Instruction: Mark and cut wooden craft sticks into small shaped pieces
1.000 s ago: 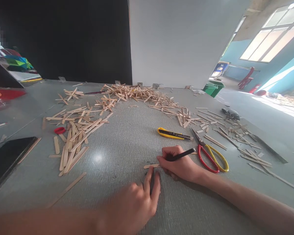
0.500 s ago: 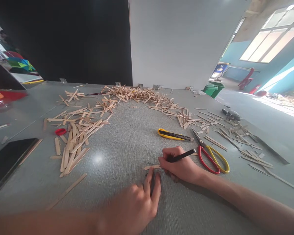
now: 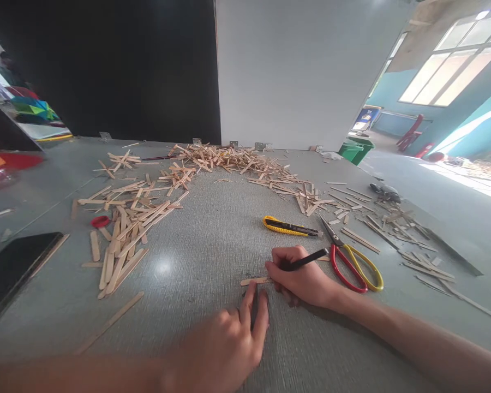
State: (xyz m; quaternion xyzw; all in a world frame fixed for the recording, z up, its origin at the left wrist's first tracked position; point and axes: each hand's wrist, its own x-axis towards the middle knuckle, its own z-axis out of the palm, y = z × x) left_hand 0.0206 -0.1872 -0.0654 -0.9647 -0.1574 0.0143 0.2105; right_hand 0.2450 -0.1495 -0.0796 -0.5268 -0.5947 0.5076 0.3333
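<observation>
Here, wooden stick (image 3: 261,280) under fingertip (image 3: 251,287) of unclenched left hand (image 3: 227,338); right hand (image 3: 300,277) gripping black pen (image 3: 311,258).

The pen (image 3: 310,259) is black, the cutter (image 3: 290,226) yellow and black, the stick (image 3: 246,282) seemingly tan.

Counter (image 3: 216,229) is grey, textured. Stick heap (image 3: 229,159) at the back, looser pile (image 3: 120,248) on my left, offcuts (image 3: 399,224) on my right. Cutter (image 3: 291,226) lies flat ahead of me, scissors (image 3: 336,238) just right of it, tips pointing away. Phone (image 3: 20,267) at far left, red ring (image 3: 100,221) near the pile. One short stick (image 3: 249,282) flat under a finger of my left hand (image 3: 229,338).
</observation>
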